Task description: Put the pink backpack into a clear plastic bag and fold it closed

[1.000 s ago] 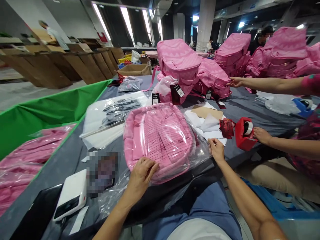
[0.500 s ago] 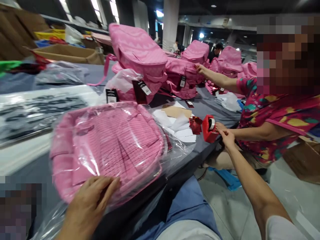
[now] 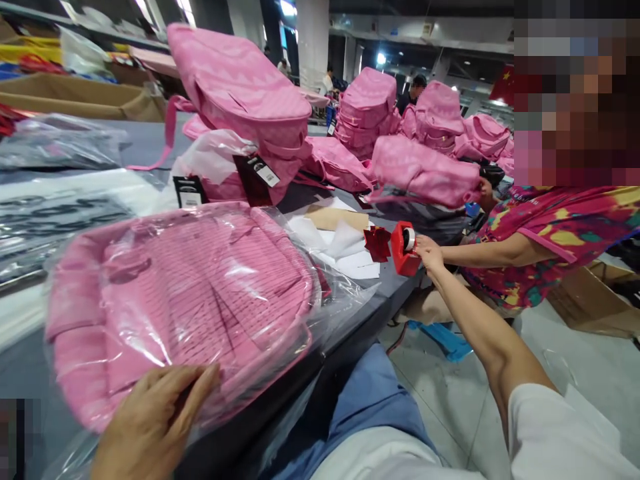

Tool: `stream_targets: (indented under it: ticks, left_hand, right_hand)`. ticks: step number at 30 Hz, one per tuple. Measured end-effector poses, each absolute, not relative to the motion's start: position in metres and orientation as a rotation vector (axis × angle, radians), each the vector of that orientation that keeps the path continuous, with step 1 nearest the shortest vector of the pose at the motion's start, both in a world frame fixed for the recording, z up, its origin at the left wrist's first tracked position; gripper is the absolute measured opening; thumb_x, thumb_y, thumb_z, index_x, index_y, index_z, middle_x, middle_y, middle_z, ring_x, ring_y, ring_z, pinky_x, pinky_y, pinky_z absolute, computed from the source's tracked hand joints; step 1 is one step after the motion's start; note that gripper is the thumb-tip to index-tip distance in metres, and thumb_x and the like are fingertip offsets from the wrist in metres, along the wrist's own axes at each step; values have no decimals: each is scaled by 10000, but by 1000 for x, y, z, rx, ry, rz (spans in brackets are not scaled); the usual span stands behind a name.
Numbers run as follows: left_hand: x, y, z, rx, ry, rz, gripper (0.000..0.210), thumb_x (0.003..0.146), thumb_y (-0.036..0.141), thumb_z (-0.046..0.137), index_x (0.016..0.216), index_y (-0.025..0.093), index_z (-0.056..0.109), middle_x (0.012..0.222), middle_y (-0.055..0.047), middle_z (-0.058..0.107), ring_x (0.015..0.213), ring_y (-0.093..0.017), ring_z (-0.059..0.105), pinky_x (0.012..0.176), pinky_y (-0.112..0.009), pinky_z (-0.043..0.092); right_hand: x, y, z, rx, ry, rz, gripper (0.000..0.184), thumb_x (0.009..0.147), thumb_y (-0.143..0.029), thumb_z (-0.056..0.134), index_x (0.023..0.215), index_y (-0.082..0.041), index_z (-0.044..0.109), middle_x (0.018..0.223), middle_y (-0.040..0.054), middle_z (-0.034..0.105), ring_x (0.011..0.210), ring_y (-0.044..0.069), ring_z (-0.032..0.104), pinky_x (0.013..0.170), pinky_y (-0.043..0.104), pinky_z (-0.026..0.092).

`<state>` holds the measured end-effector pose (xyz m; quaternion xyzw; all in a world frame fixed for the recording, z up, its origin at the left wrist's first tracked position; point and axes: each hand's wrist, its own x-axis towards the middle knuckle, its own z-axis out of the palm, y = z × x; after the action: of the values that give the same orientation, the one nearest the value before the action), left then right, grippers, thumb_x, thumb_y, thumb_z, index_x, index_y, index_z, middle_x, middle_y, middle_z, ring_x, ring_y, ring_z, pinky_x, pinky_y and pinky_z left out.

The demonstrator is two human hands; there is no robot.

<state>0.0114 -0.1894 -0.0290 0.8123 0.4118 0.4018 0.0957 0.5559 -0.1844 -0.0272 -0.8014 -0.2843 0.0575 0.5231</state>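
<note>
A pink backpack (image 3: pixel 200 287) lies flat on the table inside a clear plastic bag (image 3: pixel 345 293). My left hand (image 3: pixel 155 413) rests on its near edge, thumb and fingertips drawn together on the plastic. To the right, my right hand (image 3: pixel 429 255) reaches the red tape dispenser (image 3: pixel 404 250). Its fingers are pinched at the tape beside the white roll (image 3: pixel 409 238); the strip itself is too small to make out. Just left of the dispenser is a shiny dark red piece (image 3: pixel 377 244). Beyond the bagged backpack, a tilted pink backpack (image 3: pixel 240 80) carries black hang tags (image 3: pixel 255 175).
White and brown papers (image 3: pixel 340 233) lie mid-table. A co-worker (image 3: pixel 530 247) at the right handles a pink backpack (image 3: pixel 425 170). Several more backpacks stand behind. Plastic-wrapped goods (image 3: pixel 60 213) and a cardboard box (image 3: pixel 90 97) are at the left; a blue stool (image 3: pixel 443 339) is below the table edge.
My view has swung right, so things appear further left. The co-worker has pulled a backpack nearer along the table. My hands keep their places on the bagged backpack and at the dispenser.
</note>
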Motion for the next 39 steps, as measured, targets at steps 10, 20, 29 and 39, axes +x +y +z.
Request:
stream_targets:
  ticks: [10, 20, 29, 39]
  left_hand:
    - [5, -190, -36, 2328, 1332, 1075, 627, 887, 829, 437, 645, 308, 688, 617, 35, 667, 567, -178, 623, 524, -336, 462]
    - [16, -199, -29, 2152, 1432, 922, 491, 968, 547, 427, 601, 241, 538, 629, -26, 566, 698, -216, 528, 672, -352, 422]
    - [17, -198, -39, 2097, 1435, 963, 416, 981, 465, 450, 652, 230, 548, 677, -26, 554, 751, -222, 516, 705, -356, 402]
    - [15, -196, -46, 2230, 1397, 947, 427, 1020, 440, 420, 668, 233, 543, 687, -30, 578, 769, -230, 516, 708, -363, 401]
  right_hand:
    - [484, -227, -54, -1533, -441, 691, 435, 881, -353, 720, 693, -243, 343, 522, -104, 336, 428, 76, 302, 395, 162, 236]
    - [389, -238, 28, -753, -1239, 1196, 415, 959, -538, 650, 771, -245, 425, 577, -100, 250, 449, 84, 168, 394, 196, 199]
    - [281, -162, 43, -824, -2943, 357, 225, 1019, -346, 595, 856, -193, 624, 732, -5, 616, 637, 128, 479, 583, 283, 219]
    - [275, -106, 34, -1295, -2766, 632, 269, 836, -384, 826, 890, -207, 631, 790, -26, 671, 719, 135, 564, 610, 251, 237]
